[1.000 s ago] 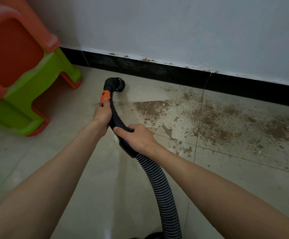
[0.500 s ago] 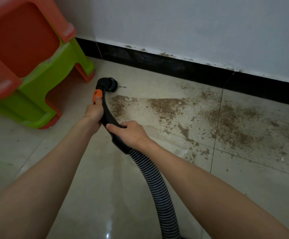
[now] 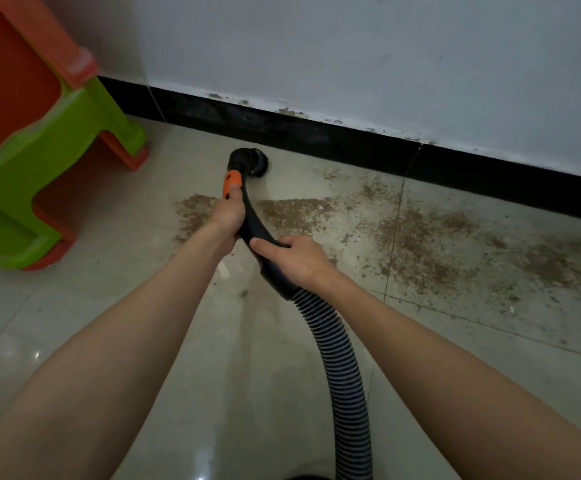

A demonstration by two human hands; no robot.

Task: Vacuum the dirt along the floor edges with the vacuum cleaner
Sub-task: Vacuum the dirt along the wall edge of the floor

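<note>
- Nozzle position: the round black vacuum nozzle rests on the pale glossy floor tile just in front of the black skirting board; compared with a second ago it lies nearer the wall edge and past the near end of the dirt.
- Hands: the left hand grasps the curved black handle tube with its thumb on the orange slider; the right hand clenches around the lower tube where the ribbed black-and-grey hose begins.
- Dirt: a brown granular dirt patch spreads rightward along the floor beside the skirting; a smaller patch lies just left of the left hand.
- Meaning: most of the debris appears uncollected, so the task is judged to be at an early stage, with a rightward sweep along the edge the likely requirement.
- Surroundings: stacked orange and green plastic stools stand at left.
</note>
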